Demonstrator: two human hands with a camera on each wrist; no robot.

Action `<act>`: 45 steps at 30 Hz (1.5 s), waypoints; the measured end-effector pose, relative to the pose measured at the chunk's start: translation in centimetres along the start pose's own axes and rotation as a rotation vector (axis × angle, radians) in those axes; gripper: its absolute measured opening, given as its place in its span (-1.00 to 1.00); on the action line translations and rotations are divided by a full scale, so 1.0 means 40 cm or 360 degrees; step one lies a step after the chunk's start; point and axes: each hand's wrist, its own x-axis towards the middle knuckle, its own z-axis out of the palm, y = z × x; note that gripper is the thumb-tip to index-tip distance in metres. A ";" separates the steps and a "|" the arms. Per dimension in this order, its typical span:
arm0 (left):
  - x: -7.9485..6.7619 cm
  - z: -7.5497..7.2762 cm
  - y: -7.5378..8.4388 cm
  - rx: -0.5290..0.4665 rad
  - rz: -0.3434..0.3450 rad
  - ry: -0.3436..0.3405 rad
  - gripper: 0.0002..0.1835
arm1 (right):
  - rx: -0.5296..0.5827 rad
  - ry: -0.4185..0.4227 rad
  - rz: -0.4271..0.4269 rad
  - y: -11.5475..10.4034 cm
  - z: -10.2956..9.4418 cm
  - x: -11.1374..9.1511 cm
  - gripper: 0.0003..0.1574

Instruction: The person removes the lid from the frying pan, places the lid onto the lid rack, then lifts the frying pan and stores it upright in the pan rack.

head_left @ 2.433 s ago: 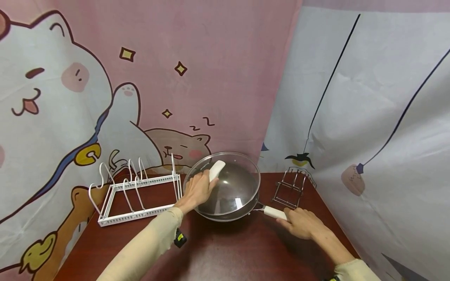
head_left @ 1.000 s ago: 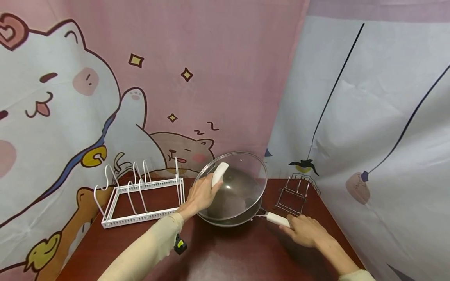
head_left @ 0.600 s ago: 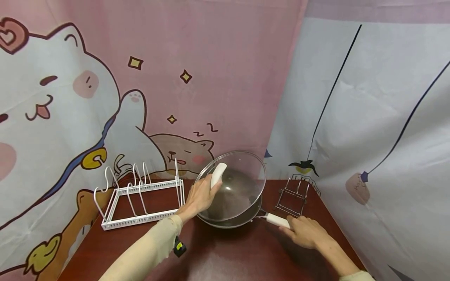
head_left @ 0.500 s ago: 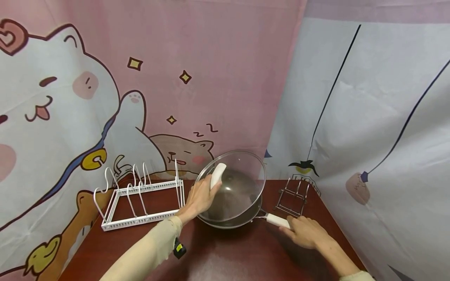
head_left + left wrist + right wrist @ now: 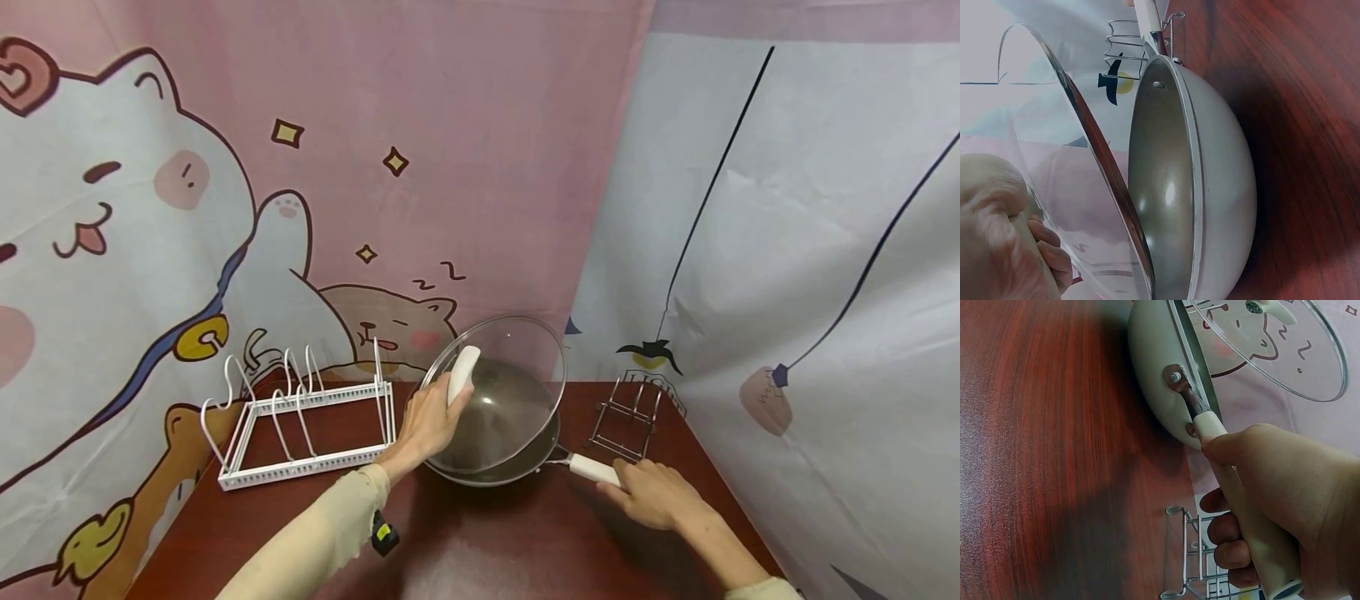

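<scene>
A wok [image 5: 542,458] with a pale outside and a grey inside stands on the table. My left hand [image 5: 429,423] grips the white handle [image 5: 463,371] of a glass lid [image 5: 502,408]. The lid is tilted over the wok; in the left wrist view a wedge-shaped gap shows between its metal rim [image 5: 1100,147] and the wok's rim. My right hand [image 5: 651,493] holds the wok's white handle [image 5: 594,470], fingers curled round it in the right wrist view. The lid's handle is hidden in the left wrist view.
Left of the wok stands a white rack [image 5: 300,462] with upright wire loops. A small metal wire rack [image 5: 622,423] sits behind my right hand. The dark red table [image 5: 495,550] ends against printed cloth walls [image 5: 495,167] at the back and right.
The lid has tilted up further, and the gap between it and the wok at the front right has widened. My right hand keeps its grip on the wok's handle. The head view has shifted slightly.
</scene>
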 end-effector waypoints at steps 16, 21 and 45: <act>0.001 -0.005 0.016 -0.0078 -0.0016 0.0048 -0.63 | -0.0015 0.0033 -0.0020 0.000 0.002 0.000 -0.54; 0.005 -0.014 0.020 -0.0117 -0.0028 0.0050 -0.60 | -0.0010 0.0018 -0.0011 -0.002 0.001 0.000 -0.54; 0.015 -0.035 0.012 -0.0174 -0.0055 0.0075 -0.56 | -0.0005 0.0023 -0.0020 -0.007 -0.006 -0.001 -0.53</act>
